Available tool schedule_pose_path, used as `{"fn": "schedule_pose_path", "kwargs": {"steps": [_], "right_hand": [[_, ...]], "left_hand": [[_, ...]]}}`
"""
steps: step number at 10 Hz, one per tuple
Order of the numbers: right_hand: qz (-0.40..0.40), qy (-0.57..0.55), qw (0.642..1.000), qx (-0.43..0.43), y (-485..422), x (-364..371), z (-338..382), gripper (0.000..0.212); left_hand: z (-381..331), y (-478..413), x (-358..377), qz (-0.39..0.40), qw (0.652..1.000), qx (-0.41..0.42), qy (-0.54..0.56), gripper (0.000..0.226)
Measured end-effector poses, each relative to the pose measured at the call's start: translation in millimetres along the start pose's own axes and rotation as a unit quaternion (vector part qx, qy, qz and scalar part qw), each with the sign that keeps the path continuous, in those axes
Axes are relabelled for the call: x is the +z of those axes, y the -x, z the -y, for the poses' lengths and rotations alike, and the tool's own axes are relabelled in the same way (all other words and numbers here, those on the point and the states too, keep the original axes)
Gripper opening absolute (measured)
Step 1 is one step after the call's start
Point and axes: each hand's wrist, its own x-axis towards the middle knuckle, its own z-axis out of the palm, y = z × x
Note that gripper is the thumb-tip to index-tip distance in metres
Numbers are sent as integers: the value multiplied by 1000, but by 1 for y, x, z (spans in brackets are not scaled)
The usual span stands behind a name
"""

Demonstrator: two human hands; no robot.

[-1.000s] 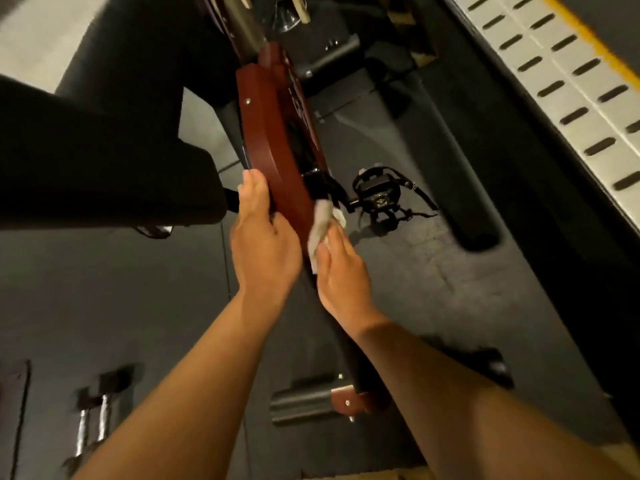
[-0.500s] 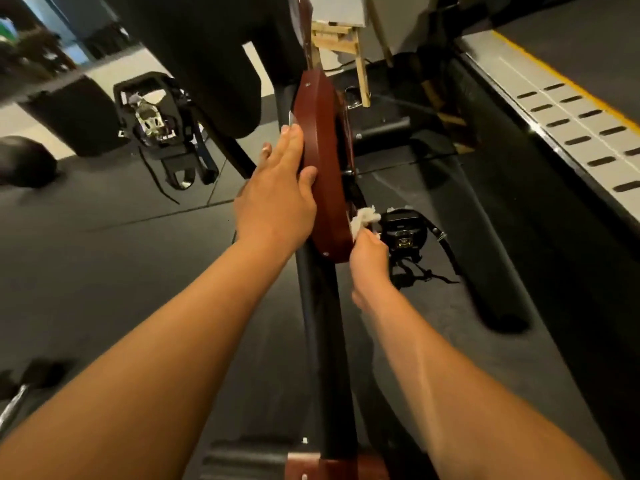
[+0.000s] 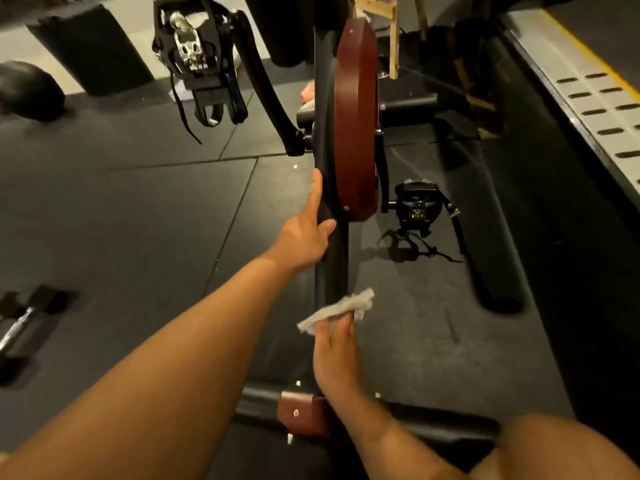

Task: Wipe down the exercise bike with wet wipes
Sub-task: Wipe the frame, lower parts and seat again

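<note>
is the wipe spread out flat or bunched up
Bunched up: the wet wipe is a crumpled, wrinkled strip pinched by the right hand, lying across the black frame tube.

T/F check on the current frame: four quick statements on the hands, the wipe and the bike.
1. The right hand holds the wipe against the black frame tube. True.
2. The left hand grips a pedal. False: its straight fingers rest on the tube beside the red guard.
3. The wipe lies on the red guard. False: it is below the guard, on the tube.
4. A strapped pedal hangs image-right of the guard. True.
</note>
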Motion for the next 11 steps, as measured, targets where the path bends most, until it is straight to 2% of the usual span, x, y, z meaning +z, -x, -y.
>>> {"fn": "schedule_pose_path", "kwargs": {"steps": [1, 2, 3, 4, 5, 6, 7, 8, 9, 10, 11], "right_hand": [[13, -57, 998, 34, 3, -5, -1, 60], [21, -88, 995, 46, -59, -18, 34, 81], [-9, -135, 990, 38, -114, -23, 57, 79], [-6, -120, 990, 74, -95, -24, 60, 29], [33, -176, 974, 136, -29, -3, 16, 33], [43, -213, 966, 139, 11, 36, -29, 72], [50, -93, 992, 64, 3, 17, -28, 48], [-90, -117, 989, 16, -54, -12, 25, 19], [-81, 5, 997, 16, -88, -30, 75, 46], [-101, 54, 992, -60, -66, -8, 47, 80], [-69, -44, 996, -20, 3, 21, -1, 84]], "left_hand": [[13, -3, -5, 27, 991, 0, 131, 82], [28, 1, -1, 43, 952, -29, 301, 64], [38, 7, 10, -16, 954, -6, 301, 41], [46, 24, 20, -32, 982, 9, 188, 49], [54, 53, 41, -31, 994, 78, -64, 64], [61, 68, 56, -34, 972, 115, -203, 74], [60, 63, 49, -31, 960, 111, -255, 71], [59, 58, 27, 3, 975, 111, -190, 61], [70, 61, 13, -16, 989, 108, -99, 56], [82, 69, 13, -41, 992, 95, -66, 54], [75, 68, 16, -38, 988, 134, -60, 54]]}}
